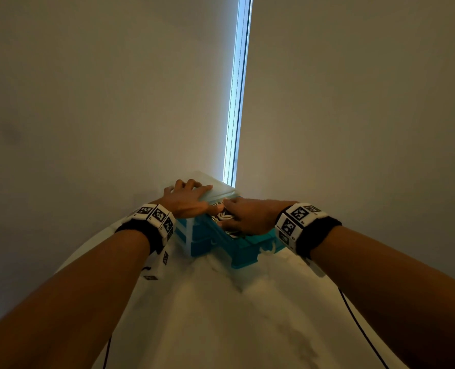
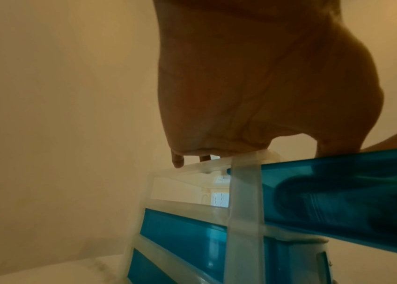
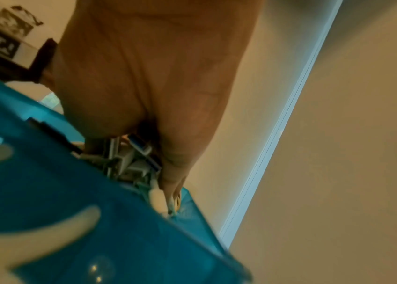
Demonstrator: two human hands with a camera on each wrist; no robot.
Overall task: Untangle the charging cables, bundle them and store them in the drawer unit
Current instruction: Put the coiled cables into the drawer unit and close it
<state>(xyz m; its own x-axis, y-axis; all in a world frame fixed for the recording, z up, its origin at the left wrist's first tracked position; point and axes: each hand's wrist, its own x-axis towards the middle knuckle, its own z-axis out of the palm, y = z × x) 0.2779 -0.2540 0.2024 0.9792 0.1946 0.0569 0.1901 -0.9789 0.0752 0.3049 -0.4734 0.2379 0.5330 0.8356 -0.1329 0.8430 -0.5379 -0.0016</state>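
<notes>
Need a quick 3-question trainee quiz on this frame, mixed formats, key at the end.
1. True or false: the top drawer of the drawer unit is pulled out.
2. Where does the left hand rest? A) on top of the unit B) on the table C) on the drawer handle
3. Fill in: the right hand is in the open drawer, on the white ____.

Key: 1 true; 2 A; 3 cables.

Plain beige wall (image 1: 101,102) either side of a bright vertical window strip (image 1: 237,89); white table (image 1: 221,315) below the wall.
</notes>
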